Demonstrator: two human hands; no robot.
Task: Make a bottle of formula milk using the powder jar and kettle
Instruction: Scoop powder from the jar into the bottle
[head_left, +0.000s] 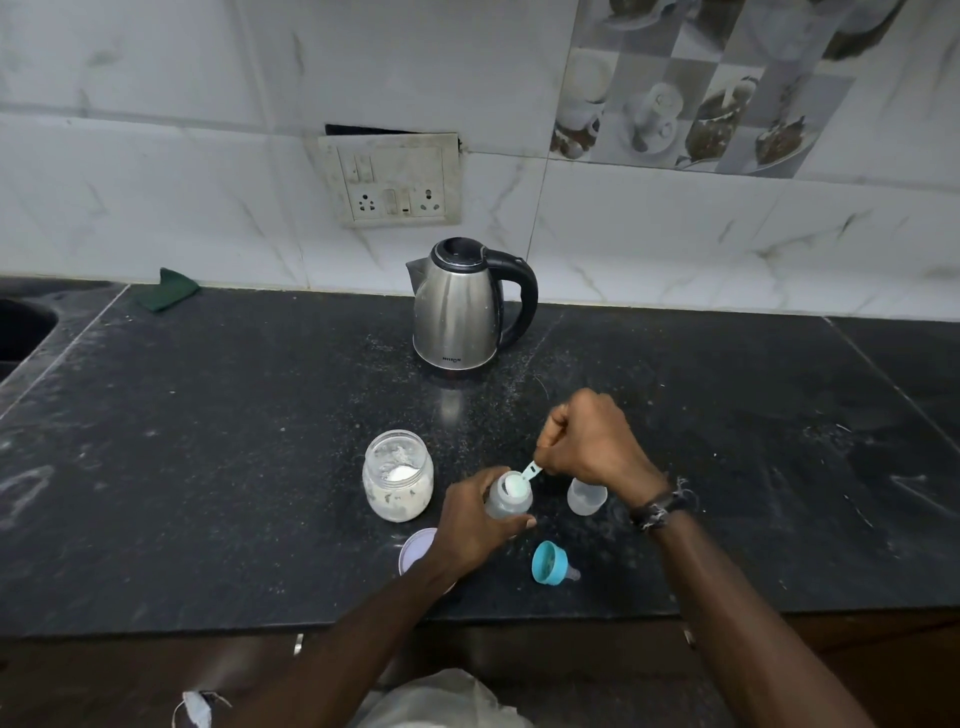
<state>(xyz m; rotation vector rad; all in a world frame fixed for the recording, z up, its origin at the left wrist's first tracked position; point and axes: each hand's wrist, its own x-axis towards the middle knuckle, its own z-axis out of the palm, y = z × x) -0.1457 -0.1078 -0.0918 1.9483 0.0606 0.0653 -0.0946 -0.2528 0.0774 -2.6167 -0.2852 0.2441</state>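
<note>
My left hand (470, 525) grips a clear baby bottle (511, 496) standing upright on the black counter (208, 467). My right hand (592, 441) holds a small light-blue scoop (524, 475) tipped over the bottle's open mouth. An open glass powder jar (397, 475) with white powder stands just left of the bottle. The steel electric kettle (460, 306) with a black handle stands at the back, lid down.
The jar's pale lid (415, 551) lies partly under my left wrist. A teal bottle collar with its teat (551, 562) lies on its side near the front. A clear bottle cap (587, 496) stands right of the bottle. A green cloth (166, 291) and a sink (21, 327) are at far left.
</note>
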